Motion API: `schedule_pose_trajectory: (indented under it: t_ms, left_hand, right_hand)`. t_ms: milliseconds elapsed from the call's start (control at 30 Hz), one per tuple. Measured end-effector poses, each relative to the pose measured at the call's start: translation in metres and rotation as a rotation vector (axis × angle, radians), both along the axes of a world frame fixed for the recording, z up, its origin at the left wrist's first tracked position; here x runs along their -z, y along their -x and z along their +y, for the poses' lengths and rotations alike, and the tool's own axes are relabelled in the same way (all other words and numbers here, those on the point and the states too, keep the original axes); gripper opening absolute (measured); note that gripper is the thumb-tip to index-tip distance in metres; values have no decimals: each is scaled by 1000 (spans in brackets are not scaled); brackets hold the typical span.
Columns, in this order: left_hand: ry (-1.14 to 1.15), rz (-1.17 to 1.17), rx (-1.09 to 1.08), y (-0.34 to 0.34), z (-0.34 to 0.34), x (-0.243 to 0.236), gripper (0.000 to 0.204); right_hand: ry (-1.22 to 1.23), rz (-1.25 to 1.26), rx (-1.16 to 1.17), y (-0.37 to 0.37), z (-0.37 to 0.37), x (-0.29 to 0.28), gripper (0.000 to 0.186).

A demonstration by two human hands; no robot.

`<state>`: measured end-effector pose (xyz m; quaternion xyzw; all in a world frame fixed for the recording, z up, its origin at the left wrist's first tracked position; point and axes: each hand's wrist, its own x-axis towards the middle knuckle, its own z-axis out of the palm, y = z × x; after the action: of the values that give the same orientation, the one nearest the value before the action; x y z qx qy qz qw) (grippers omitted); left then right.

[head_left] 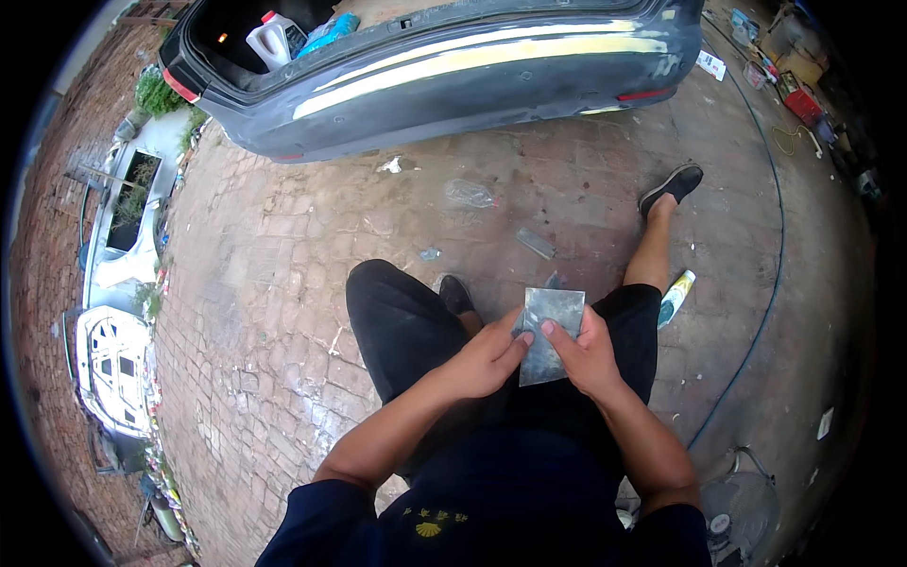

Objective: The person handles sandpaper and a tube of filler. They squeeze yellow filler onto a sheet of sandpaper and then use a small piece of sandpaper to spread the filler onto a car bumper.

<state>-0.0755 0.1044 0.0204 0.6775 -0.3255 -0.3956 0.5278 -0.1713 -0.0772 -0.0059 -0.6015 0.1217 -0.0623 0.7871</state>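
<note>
- Clearly, the plate is in the person's hands, held up over the black shorts, its face tilted toward the wearer.
- The left hand grips the plate's left edge, thumb against the near face; its curled fingers are mostly hidden.
- The right hand pinches the right side, thumb laid across the middle of the face and fingers tucked behind.
- The plate is grey, thin and rectangular, with cloudy smears. Whether it is metal or another stiff sheet cannot be told.
- It should handle as light and stiff, with little give; the smears could make its face slick.
- Its edges and corners look square and may be sharp, so the side edges seem the best hold, thumbs flat on the face and fingers spread behind.
- How easily it would bend or chip cannot be judged.
- Far of the hands, a strip and a clear bottle lie on the paving.
- To the right, a tube lies near the knee; the car stands at the far side.
</note>
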Motion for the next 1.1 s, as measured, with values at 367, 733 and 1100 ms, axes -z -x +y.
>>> schedule_pose_trajectory:
  t_ms: [367,733,1100]
  left_hand:
    - [76,60,-4,13,-3,-1,43]
    - [134,103,-19,21,11,11,38]
    - [177,29,79,20,14,11,48]
  right_hand:
    - [110,-18,93,-4,0,-13,20]
    - [67,16,-122,-6,-8,-15,22]
    - [150,13,6,2,7,-28,20]
